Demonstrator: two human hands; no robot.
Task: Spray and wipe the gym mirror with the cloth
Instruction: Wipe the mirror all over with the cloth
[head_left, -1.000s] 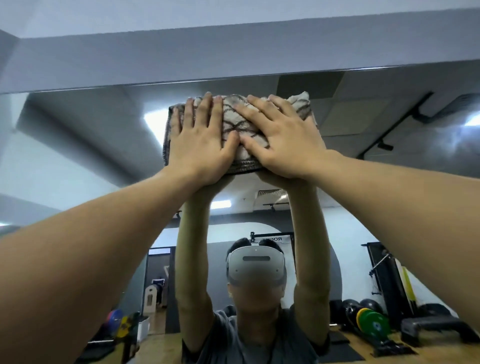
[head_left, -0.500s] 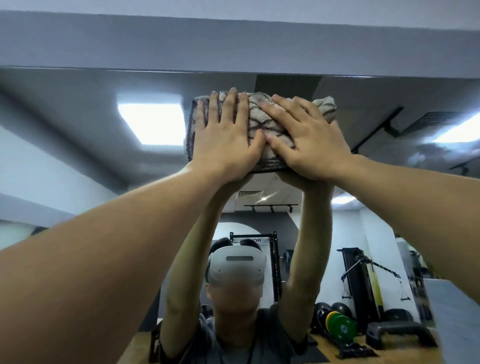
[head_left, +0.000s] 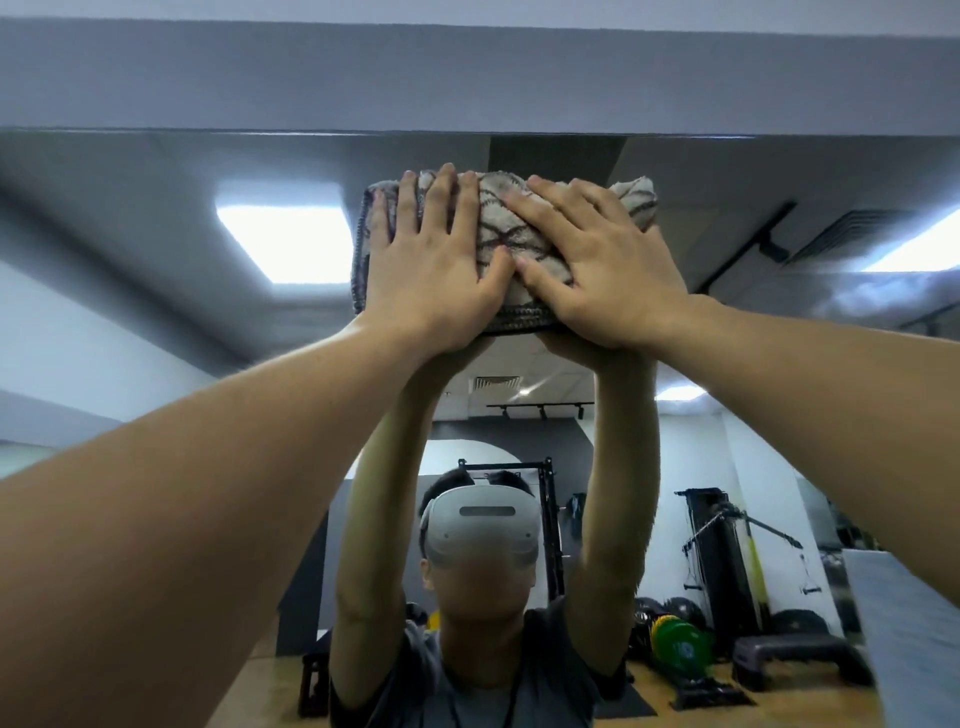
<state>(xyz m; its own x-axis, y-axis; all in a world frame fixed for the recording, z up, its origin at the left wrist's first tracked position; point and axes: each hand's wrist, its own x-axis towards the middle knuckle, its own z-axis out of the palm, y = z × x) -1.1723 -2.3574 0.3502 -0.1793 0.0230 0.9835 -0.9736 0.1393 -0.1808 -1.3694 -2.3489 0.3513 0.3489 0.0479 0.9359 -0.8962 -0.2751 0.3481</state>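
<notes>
both arms stretch overhead, left hand (head_left: 434, 265) and right hand (head_left: 597, 265) flat, fingers spread, thumbs touching.

Under both hands, the folded beige terry cloth (head_left: 498, 223) carries thin dark brown wavy lines and a dark stitched edge. Above the hands runs a plain grey wall band (head_left: 467, 78). Reflected below the hands are a white headset (head_left: 480, 525), a grey T-shirt (head_left: 467, 696), and, lower right, a green weight plate (head_left: 680, 644).
</notes>
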